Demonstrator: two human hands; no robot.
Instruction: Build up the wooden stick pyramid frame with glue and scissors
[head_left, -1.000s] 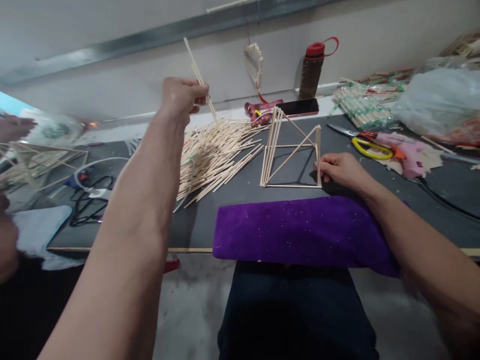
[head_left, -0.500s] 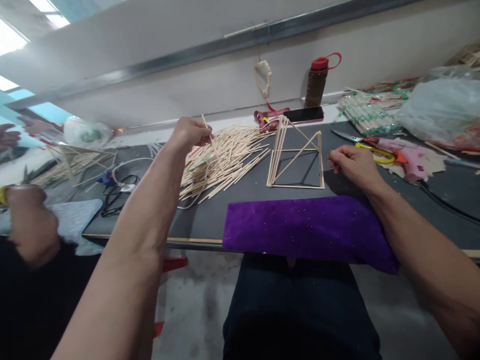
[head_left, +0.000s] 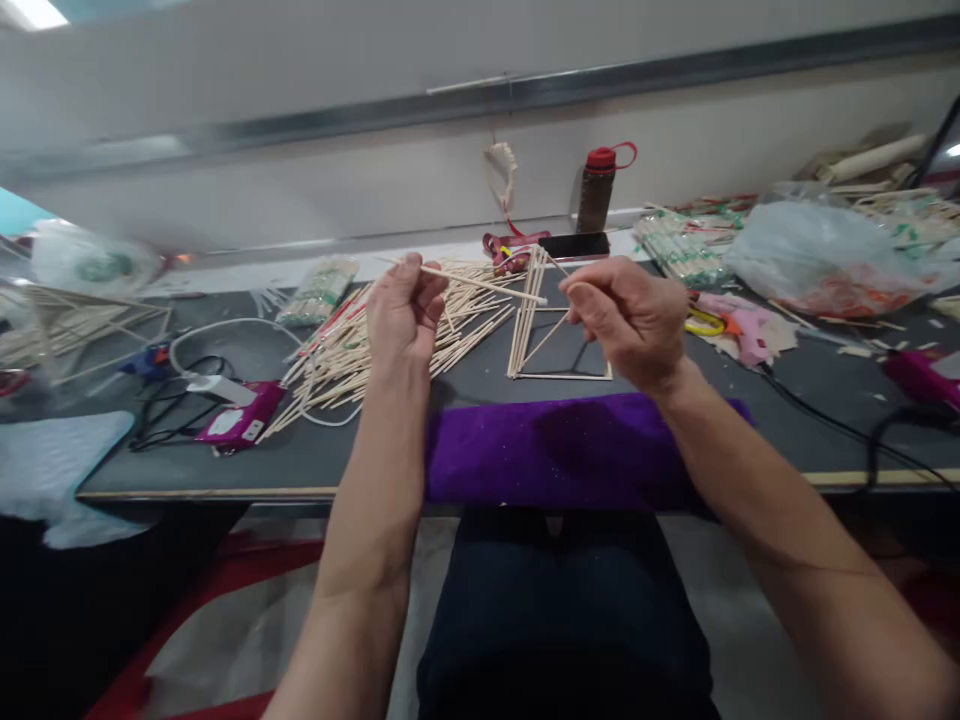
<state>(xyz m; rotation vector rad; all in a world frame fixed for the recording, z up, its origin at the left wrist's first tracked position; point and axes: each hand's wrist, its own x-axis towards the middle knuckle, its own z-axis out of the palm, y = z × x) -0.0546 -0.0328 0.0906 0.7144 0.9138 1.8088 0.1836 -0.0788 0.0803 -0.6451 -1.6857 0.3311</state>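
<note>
My left hand (head_left: 407,305) pinches a thin wooden stick (head_left: 491,287) near one end, above the pile. The stick slants to the right, and its far tip looks whitish. My right hand (head_left: 626,315) is closed just right of that tip, apart from it; what its fingers hold, if anything, I cannot make out. Below and behind the hands stands a frame of joined wooden sticks (head_left: 523,335), partly hidden by my right hand. Loose wooden sticks (head_left: 469,340) lie heaped left of the frame.
A purple cloth (head_left: 510,455) lies along the table's front edge. Rightward are a pink glue gun (head_left: 750,330), yellow-handled scissors (head_left: 703,320) and a plastic bag (head_left: 810,250). A bottle (head_left: 595,200) and a phone (head_left: 574,246) stand and lie by the wall. A magenta power strip (head_left: 244,415) is left.
My left hand has lifted the stick from over the pile and tilted it nearly level. My right hand has moved left and up to its tip. The view has shifted rightward.
</note>
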